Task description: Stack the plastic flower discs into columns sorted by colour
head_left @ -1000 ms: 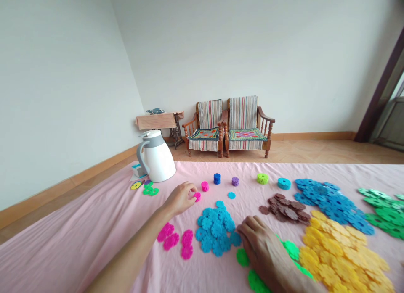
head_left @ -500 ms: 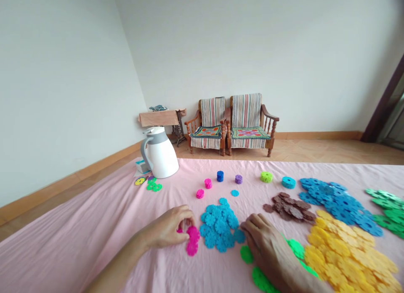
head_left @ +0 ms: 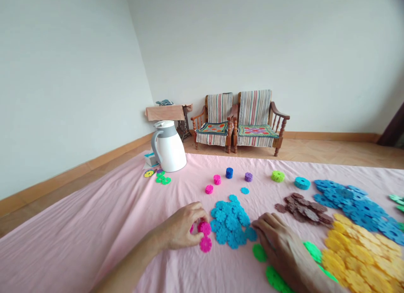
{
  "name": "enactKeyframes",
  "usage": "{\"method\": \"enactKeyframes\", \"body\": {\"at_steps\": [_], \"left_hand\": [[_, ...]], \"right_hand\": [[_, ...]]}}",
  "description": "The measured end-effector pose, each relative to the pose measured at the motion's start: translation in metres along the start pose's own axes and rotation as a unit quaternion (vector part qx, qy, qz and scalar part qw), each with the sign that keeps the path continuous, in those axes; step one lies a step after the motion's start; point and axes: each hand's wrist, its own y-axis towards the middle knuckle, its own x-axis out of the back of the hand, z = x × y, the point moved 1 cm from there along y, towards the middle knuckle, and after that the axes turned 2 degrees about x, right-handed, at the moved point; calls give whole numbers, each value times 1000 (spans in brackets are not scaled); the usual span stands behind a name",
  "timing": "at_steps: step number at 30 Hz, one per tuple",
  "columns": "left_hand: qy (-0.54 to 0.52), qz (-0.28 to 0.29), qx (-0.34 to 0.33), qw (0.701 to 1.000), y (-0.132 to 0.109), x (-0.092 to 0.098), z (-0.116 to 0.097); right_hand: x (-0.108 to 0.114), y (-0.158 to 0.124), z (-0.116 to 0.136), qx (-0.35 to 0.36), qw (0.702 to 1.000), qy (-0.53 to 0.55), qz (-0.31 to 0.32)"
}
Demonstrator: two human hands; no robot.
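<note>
You have 6 neat stacks upright on the pink cloth (head_left: 135,225): 2 pink stacks (head_left: 209,189), plus 1 each in dark blue, purple, lime and turquoise. By the look of it, the sorting into stacks is only partly done, since far more pieces lie loose: a light-blue heap (head_left: 229,222), a brown heap (head_left: 303,209), a blue heap (head_left: 360,209), a yellow heap (head_left: 362,257) and green pieces (head_left: 259,252) around your right hand (head_left: 280,240). The loose pink pieces (head_left: 205,244) lie at your left hand (head_left: 181,226), whose grip is curled partly open around them; whether it has hold of 1, you cannot tell. Your right grip is bent down at the light-blue heap's edge, its hold hidden
</note>
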Motion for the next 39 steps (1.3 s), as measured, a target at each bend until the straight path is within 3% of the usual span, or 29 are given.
{"method": "enactKeyframes", "body": {"at_steps": [7, 11, 14, 19, 23, 27, 32, 39], "left_hand": [[-22, -146, 37, 988, 7, -5, 16], [-37, -222, 80, 971, 25, 5, 28], [-41, -246, 107, 963, 43, 14, 37], [-41, -231, 127, 964, 69, 15, 54], [-30, -199, 107, 974, 70, 7, 59], [0, -151, 76, 986, 61, 3, 54], [23, -121, 105, 987, 60, -3, 43], [25, -134, 104, 985, 64, -13, 37]], "right_hand": [[-1, 0, -1, -5, 1000, 0, 2], [-1, 0, -1, -4, 1000, 4, 2], [-1, 0, 1, -2, 1000, 1, 7], [4, 1, 5, -7, 1000, -5, 1], [5, 3, 7, -2, 1000, -4, -7], [4, 3, 5, 3, 1000, -9, -6], [2, 1, 3, 3, 1000, -16, -4], [5, 2, 6, 11, 1000, -19, -6]]}}
